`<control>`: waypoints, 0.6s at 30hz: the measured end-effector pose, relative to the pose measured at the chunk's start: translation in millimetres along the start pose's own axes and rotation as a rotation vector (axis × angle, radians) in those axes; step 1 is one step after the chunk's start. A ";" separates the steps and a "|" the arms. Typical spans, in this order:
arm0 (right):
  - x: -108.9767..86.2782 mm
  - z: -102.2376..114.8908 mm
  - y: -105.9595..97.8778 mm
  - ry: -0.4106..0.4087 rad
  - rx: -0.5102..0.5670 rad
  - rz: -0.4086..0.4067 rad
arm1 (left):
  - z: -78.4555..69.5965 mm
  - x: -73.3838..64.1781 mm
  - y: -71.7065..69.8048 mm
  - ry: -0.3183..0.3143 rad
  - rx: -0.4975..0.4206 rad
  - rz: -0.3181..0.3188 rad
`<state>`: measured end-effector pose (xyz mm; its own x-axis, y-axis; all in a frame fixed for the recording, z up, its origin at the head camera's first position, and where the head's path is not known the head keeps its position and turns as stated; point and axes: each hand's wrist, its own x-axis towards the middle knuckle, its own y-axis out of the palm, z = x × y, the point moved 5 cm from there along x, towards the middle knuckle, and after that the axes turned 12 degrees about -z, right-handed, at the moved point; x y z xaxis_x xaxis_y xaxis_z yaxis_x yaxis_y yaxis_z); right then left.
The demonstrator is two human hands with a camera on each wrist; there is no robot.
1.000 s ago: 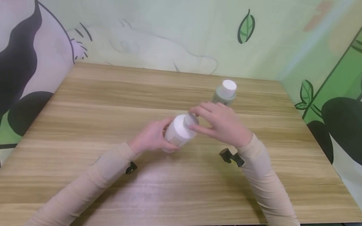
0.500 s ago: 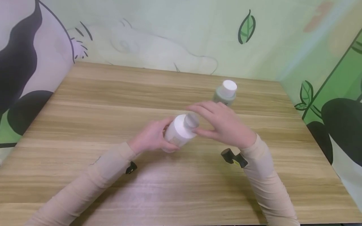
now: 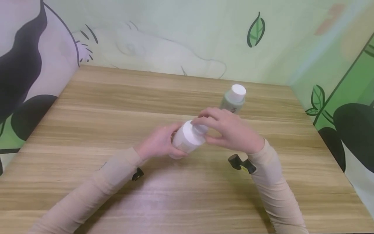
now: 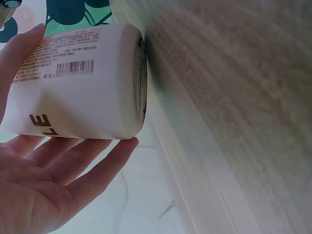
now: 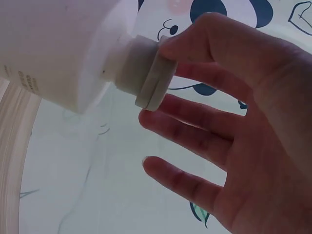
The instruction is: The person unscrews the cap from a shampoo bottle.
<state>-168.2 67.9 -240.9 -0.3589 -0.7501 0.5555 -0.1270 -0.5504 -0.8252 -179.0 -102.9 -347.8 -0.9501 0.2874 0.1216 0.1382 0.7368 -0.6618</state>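
Observation:
A white bottle (image 3: 187, 139) leans to the right over the middle of the table. Its body is gripped by my left hand (image 3: 157, 143), thumb on the near side and fingers on the far side. Brown print and a barcode (image 4: 75, 68) show on the bottle in the left wrist view, its base close to the tabletop. My right hand (image 3: 233, 131) is at the neck, pinching the greyish cap (image 5: 148, 73) between thumb and fingers. In the right wrist view the thumb lies on the cap's rim and the little finger stands away from it.
Behind my right hand stands a green bottle (image 3: 232, 103) with a white cap, its lower part hidden. The wooden table (image 3: 131, 100) meets a painted wall (image 3: 163, 42) at its far edge. A small black device (image 3: 242, 163) is strapped to each wrist.
My right fingers have shifted about the cap, from apart at its top and side to closer over it. The left hand keeps its grip on the white bottle.

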 end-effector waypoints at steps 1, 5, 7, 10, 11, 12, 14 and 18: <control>0.4 0.6 0.4 -0.012 0.014 0.001 | 0.4 -0.1 -0.3 0.002 -0.001 0.000; 0.1 0.9 2.0 -0.021 0.048 0.011 | 1.0 0.1 -0.2 0.014 -0.013 -0.004; -0.5 0.5 2.2 -0.012 0.054 0.007 | 1.1 0.0 0.1 0.018 -0.019 -0.008; -0.2 -1.5 2.6 0.018 0.042 -0.010 | 1.2 -0.1 -0.3 0.022 -0.023 -0.013; 0.3 -2.3 2.5 0.031 0.031 -0.021 | 1.2 0.0 -0.4 0.024 -0.019 -0.015; 0.8 -3.0 2.1 0.047 0.014 -0.030 | 1.2 0.0 -0.6 0.026 -0.015 -0.016; 1.6 -4.4 2.0 0.074 -0.018 -0.042 | 1.1 0.1 -0.7 0.026 -0.010 -0.016; 2.8 -5.3 2.4 0.104 -0.056 -0.041 | 1.1 0.3 -0.9 0.015 -0.005 -0.005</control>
<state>-174.3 66.5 -241.9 -0.4461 -0.6839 0.5773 -0.1938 -0.5559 -0.8083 -179.6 -104.2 -347.9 -0.9464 0.2930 0.1358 0.1350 0.7410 -0.6578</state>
